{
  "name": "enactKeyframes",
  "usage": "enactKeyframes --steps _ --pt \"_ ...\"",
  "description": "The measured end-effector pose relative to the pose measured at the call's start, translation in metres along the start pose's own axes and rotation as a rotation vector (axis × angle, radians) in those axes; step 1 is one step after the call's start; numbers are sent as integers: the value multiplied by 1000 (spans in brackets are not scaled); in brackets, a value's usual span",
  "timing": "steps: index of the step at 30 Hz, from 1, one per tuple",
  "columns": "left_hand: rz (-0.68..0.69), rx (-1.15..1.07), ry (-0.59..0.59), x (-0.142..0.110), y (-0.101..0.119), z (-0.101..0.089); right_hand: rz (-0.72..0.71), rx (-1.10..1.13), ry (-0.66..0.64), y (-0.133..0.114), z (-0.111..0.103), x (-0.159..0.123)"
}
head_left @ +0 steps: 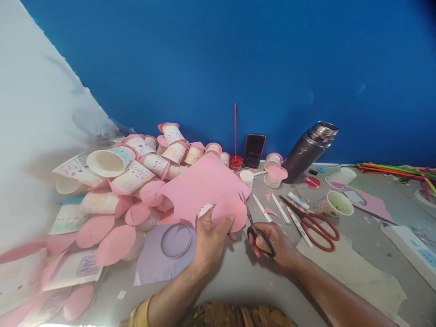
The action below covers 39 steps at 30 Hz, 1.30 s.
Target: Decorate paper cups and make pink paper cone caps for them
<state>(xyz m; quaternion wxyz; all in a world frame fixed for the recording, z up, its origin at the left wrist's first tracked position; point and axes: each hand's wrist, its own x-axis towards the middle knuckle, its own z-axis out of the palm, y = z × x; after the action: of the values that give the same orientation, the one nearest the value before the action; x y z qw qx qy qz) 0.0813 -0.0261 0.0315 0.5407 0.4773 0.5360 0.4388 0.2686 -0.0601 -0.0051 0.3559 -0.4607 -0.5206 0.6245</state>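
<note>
My left hand (211, 238) is closed on the lower edge of a large pink paper sheet (204, 186), holding it up over the table. A rounded lobe of the sheet (230, 213) hangs by my thumb. My right hand (274, 245) grips small black-handled scissors (254, 225), with the blades pointing up at the sheet's right edge beside the lobe. A metal ring (176, 240) lies on a lilac paper (160, 259) just left of my left hand.
A heap of decorated paper cups with pink paper lids (136, 172) fills the left. Red-handled scissors (315, 227), markers (281, 209), cups (335, 204), a dark flask (308, 150), a phone (254, 151) and coloured sticks (395, 170) lie right. A blue wall stands behind.
</note>
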Motion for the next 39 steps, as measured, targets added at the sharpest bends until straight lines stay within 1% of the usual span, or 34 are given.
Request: enactKeyframes --steps 7,11,16,19,24,26,28,30,32,34,37,39 --pt "7 11 -4 1 -3 0 21 -2 1 0 0 1" --pt "10 26 -2 1 -3 -1 27 1 23 -1 1 1" --pt "5 8 -8 1 -2 0 -26 16 58 4 0 1" --pt "-20 -14 -58 3 -4 0 -67 46 158 8 -3 3" --pt "-113 -59 -251 5 -6 3 -123 132 322 4 -8 4" --pt "-114 -48 -341 4 -5 3 -115 145 387 1 -8 3" --pt "-111 -46 -414 4 -4 4 -77 129 447 -1 -7 3" --pt "-109 -67 -424 4 -5 4 -41 100 496 -4 -6 3" --pt "-110 -112 -392 6 -7 4 -29 97 538 -6 -4 3" --pt "-134 -172 -362 7 -11 4 -39 124 570 -7 -3 3" --pt "-209 -237 -363 7 -15 5 -67 163 596 -5 -2 5" --pt "-232 -266 -371 5 -17 6 -88 190 605 -1 -2 6"
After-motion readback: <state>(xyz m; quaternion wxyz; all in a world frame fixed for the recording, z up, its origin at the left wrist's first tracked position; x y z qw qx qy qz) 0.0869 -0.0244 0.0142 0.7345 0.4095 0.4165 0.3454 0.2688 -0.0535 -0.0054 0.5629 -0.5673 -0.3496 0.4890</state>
